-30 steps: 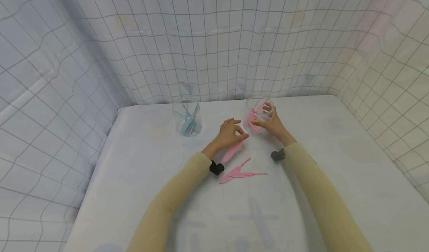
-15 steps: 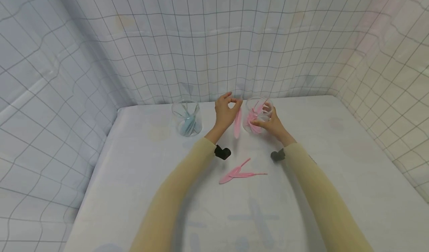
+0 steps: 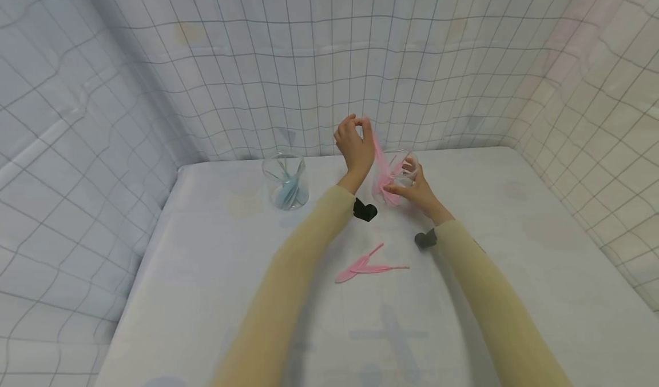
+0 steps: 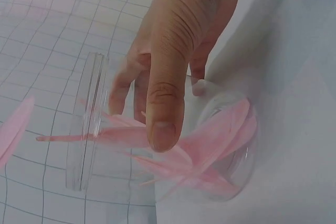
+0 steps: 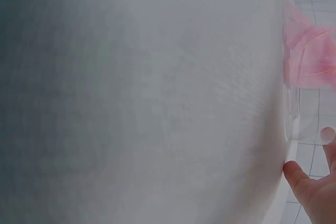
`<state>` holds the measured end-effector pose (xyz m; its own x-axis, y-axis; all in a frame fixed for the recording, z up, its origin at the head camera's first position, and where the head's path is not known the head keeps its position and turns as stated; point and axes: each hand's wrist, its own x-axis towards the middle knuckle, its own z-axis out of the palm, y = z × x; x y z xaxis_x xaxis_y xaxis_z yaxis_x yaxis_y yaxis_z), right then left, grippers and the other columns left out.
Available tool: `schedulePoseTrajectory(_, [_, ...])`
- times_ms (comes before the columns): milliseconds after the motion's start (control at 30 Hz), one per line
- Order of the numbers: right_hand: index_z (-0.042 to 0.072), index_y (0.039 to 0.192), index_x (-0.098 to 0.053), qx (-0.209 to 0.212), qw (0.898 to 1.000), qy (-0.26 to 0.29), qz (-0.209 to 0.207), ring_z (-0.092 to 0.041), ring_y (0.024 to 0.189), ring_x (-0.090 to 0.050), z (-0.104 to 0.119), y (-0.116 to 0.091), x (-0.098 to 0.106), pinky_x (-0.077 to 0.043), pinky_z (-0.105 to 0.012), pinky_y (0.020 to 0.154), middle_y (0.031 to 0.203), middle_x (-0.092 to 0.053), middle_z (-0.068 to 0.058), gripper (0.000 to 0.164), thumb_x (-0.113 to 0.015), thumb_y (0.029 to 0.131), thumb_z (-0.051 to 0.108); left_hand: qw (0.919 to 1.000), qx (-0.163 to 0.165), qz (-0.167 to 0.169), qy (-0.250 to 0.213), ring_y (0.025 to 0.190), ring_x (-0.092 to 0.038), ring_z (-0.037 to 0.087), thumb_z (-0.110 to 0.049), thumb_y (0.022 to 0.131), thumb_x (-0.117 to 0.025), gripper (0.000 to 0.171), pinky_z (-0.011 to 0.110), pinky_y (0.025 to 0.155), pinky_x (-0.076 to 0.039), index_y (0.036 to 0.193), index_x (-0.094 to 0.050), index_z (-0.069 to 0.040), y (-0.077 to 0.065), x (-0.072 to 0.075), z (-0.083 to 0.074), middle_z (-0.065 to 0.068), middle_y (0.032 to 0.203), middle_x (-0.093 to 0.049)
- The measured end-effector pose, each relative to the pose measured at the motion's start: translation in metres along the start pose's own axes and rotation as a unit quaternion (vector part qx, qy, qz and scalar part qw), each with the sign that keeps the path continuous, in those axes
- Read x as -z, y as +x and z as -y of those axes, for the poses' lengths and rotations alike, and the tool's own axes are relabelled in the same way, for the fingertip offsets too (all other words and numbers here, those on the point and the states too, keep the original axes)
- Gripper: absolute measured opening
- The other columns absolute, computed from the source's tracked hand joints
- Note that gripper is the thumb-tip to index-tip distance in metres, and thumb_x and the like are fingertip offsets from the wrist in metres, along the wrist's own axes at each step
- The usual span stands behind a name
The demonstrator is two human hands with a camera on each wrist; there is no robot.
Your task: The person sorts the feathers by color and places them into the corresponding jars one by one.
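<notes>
My left hand (image 3: 357, 147) is raised beside and above a clear glass jar, pinching a long pink feather (image 3: 378, 147) by its upper end. This feather hangs down at the jar's left side; whether its lower end is inside the rim I cannot tell. With my right hand (image 3: 419, 191) I hold the glass jar (image 4: 79, 174) from its right side, thumb in front. Several pink feathers (image 4: 220, 129) stand inside it, their stems upward. At the edge of the left wrist view shows the tip of the held feather (image 4: 14, 127). The left fingertips are out of that view.
Another glass jar (image 3: 271, 181) with several light blue feathers (image 3: 290, 191) stands to the left. Two pink feathers (image 3: 355, 268) lie crossed on the white table (image 3: 216, 295), nearer to me. A checked curtain (image 3: 237, 72) rises behind and along both sides.
My left hand has lifted the pink feather off the table and moved it up and right, over to the jar's left side. The right hand keeps its hold on the jar.
</notes>
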<state>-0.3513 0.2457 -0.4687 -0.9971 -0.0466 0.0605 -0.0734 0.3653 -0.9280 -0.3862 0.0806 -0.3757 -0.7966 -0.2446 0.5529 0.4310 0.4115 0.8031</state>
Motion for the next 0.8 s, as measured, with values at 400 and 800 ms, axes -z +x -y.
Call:
schedulePoseTrajectory(400, [0.009, 0.147, -0.012, 0.002, 0.999, 0.039, 0.026, -0.038, 0.135, -0.021, 0.027, -0.016, 0.003, -0.020, -0.056, 0.106, 0.148, -0.022, -0.021, 0.094, -0.077, 0.080, 0.013, 0.9972, 0.031, -0.067, 0.014, 0.120, -0.037, 0.027, -0.028, 0.104, -0.037, 0.026, 0.036, 0.102, -0.028, 0.101, -0.048, -0.003, -0.006, -0.025, 0.001, 0.012, 0.131, -0.045])
schedulePoseTrajectory(800, [0.019, 0.148, -0.011, 0.003, 1.000, 0.004, 0.010, -0.033, 0.136, -0.021, -0.001, 0.001, 0.002, -0.020, -0.054, 0.107, 0.149, -0.023, -0.014, 0.099, -0.080, 0.078, 0.031, 0.9975, 0.055, 0.045, 0.003, 0.127, -0.030, 0.026, -0.033, 0.102, -0.044, 0.028, 0.037, 0.103, -0.024, 0.104, -0.051, -0.006, -0.025, -0.020, 0.032, 0.011, 0.137, -0.040])
